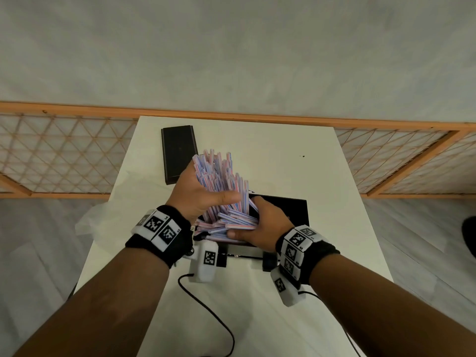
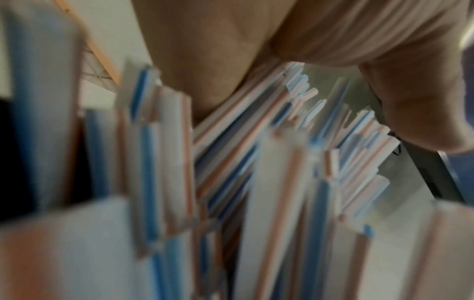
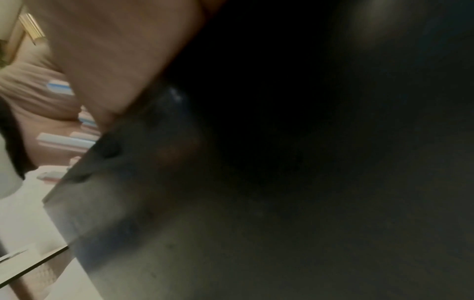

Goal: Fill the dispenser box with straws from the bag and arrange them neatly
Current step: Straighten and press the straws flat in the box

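Left hand [image 1: 198,194] held the straws [image 1: 221,181] bunched, long axis tilted up and away, lower ends in the box [image 1: 291,210]; right hand [image 1: 260,222] gripped those ends.

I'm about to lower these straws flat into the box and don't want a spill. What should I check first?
1. Left hand grips the straws: ok.
2. Right hand holds their lower ends: ok.
3. Straws parallel: not ok, lower ones splay sideways.
4. Box open beneath the bundle: ok.
5. Lid clear of the box: ok.
6. Room inside the box: cannot tell, hidden.
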Action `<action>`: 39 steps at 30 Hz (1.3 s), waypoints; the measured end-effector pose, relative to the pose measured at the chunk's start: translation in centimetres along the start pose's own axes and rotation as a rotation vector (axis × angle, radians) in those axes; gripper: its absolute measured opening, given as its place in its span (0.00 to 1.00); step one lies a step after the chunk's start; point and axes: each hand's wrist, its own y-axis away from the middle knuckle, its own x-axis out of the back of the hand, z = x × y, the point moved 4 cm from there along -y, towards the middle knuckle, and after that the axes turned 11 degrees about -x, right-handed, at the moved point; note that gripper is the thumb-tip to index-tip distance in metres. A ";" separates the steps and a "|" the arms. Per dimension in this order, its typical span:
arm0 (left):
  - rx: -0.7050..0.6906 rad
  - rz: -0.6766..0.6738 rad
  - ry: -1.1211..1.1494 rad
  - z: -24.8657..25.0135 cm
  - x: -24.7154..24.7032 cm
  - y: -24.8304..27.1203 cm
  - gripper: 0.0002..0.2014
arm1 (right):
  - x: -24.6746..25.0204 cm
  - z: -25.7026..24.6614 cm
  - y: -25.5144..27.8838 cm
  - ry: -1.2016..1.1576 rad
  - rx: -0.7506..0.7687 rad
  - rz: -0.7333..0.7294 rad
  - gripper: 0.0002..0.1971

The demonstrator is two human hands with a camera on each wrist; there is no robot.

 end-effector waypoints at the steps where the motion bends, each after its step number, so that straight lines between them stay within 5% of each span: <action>1: -0.004 -0.005 0.001 0.1 -0.3 -0.1 0.47 | 0.0 0.0 0.1 -0.038 0.019 0.005 0.41; 11: -0.141 0.014 0.037 2.3 -3.0 -0.1 0.22 | 0.4 -0.5 0.2 -0.342 0.163 0.146 0.47; 17: -0.175 0.014 0.021 2.4 -0.7 -0.5 0.25 | 0.8 -0.6 0.7 -0.227 0.120 0.210 0.41; 23: 0.064 0.558 0.254 -0.8 4.3 2.0 0.33 | 0.5 0.8 0.6 -0.036 0.077 0.105 0.31; 25: 0.164 0.611 0.188 -1.3 4.2 3.2 0.32 | 0.6 1.5 0.5 0.024 0.039 0.101 0.30; 30: 0.293 0.373 -0.102 -0.4 1.3 5.0 0.48 | 0.5 1.6 0.5 0.040 0.068 -0.017 0.22; 35: 0.344 0.273 -0.338 1.4 1.1 5.3 0.34 | 2.1 1.4 0.6 -0.059 0.212 0.066 0.15; 39: 0.424 0.081 -0.405 1.9 1.5 5.1 0.32 | 3.5 0.9 0.9 -0.134 0.301 0.112 0.14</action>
